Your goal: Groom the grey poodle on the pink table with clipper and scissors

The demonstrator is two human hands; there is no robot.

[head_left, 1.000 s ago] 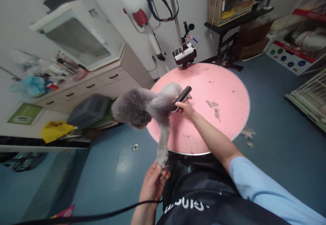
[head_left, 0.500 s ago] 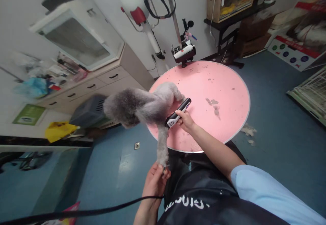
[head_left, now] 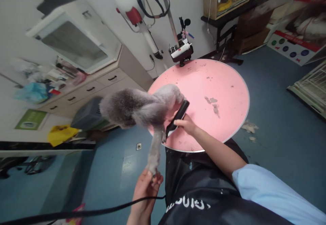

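A small grey curly dog (head_left: 137, 107) stands at the left edge of a round pink grooming table (head_left: 216, 82). My left hand (head_left: 145, 187) is closed round the paw of its stretched-out leg (head_left: 156, 146), held out past the table's rim. My right hand (head_left: 187, 124) grips a black hair clipper (head_left: 177, 118), its head pressed to the top of that leg, near the dog's body. A black cord (head_left: 76, 213) runs across the bottom left under my left wrist. I wear a black apron (head_left: 203, 191) and a light blue sleeve.
Clumps of cut fur lie on the table and on the blue floor (head_left: 251, 128) to its right. A stand dryer and grooming arm (head_left: 142, 14) rise behind the table. A drawer unit (head_left: 84, 89), a grey pet carrier (head_left: 88, 114) and a wire cage (head_left: 310, 85) stand around.
The clipper has moved from the dog's body down to the top of the leg. My left hand has drawn the leg lower and further left.
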